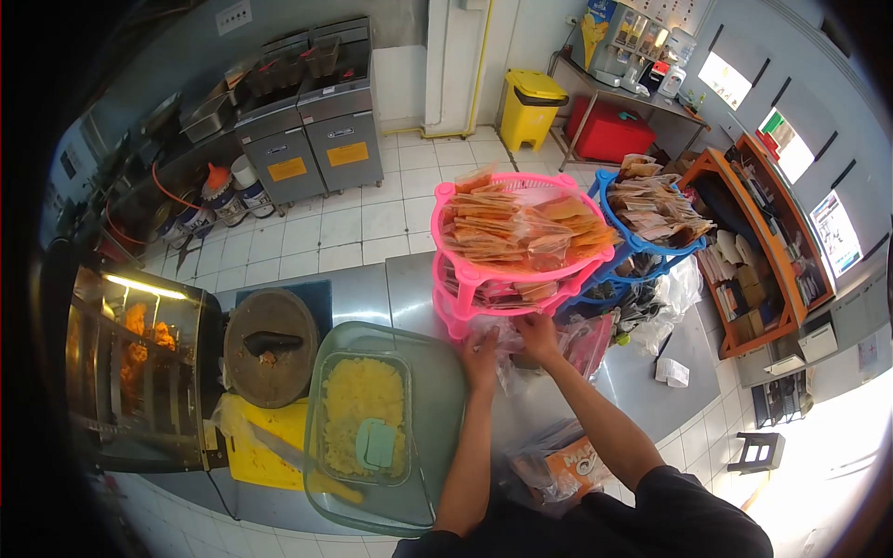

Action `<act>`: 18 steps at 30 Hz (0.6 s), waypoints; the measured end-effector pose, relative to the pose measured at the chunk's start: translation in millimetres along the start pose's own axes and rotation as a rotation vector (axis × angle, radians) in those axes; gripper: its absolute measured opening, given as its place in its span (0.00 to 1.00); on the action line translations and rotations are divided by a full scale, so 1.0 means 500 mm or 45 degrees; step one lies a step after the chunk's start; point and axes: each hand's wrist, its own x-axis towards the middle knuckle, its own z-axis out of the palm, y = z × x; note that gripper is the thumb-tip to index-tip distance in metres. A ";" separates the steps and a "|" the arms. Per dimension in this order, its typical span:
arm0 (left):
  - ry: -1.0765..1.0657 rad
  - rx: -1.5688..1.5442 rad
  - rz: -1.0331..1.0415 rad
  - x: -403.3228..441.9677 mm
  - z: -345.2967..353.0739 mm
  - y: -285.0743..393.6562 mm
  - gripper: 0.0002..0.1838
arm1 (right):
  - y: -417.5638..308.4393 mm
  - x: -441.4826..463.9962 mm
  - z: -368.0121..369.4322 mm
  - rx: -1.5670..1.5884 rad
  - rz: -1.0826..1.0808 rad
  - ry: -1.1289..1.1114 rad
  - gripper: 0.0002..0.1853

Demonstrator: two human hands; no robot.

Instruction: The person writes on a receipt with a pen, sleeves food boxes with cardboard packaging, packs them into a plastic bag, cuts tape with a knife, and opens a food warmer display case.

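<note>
My left hand (480, 356) is at a clear plastic bag (507, 352) in front of the pink basket rack (456, 299), its fingers bent at the bag's left side. On the bag's right side, my right hand (538, 337) is closed on the plastic, close under the rack's lower tier. Orange-filled packets (512, 223) are heaped in the rack's top basket. More clear and pinkish bags (588, 346) lie just right of my right hand. Near my body is a plastic bag with an orange printed label (569, 465).
A green tray (442, 391) holds a tub of yellow food (363, 400). Left of it are a round wooden board (270, 363), a knife (279, 445) on a yellow board (256, 470) and a lit display case (139, 363). A blue rack (642, 244) stands right.
</note>
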 end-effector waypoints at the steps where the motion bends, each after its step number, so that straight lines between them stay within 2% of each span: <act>1: 0.028 -0.034 -0.003 0.004 0.001 -0.012 0.24 | -0.003 -0.003 -0.006 0.011 -0.002 0.008 0.15; 5: 0.120 -0.100 -0.022 0.020 0.006 -0.056 0.24 | 0.001 -0.014 -0.014 0.317 0.162 0.136 0.12; 8: 0.088 -0.159 -0.061 0.014 0.008 -0.041 0.24 | 0.008 -0.029 -0.009 0.333 -0.045 0.426 0.08; 11: 0.118 -0.121 0.010 0.001 0.013 -0.015 0.20 | -0.009 -0.071 -0.031 0.253 -0.071 0.458 0.08; 14: 0.050 -0.113 0.021 -0.009 0.014 0.005 0.19 | 0.002 -0.076 -0.049 0.024 0.019 0.184 0.12; 18: -0.192 -0.182 0.048 -0.052 0.023 0.071 0.21 | -0.046 -0.066 -0.055 0.081 0.060 -0.050 0.15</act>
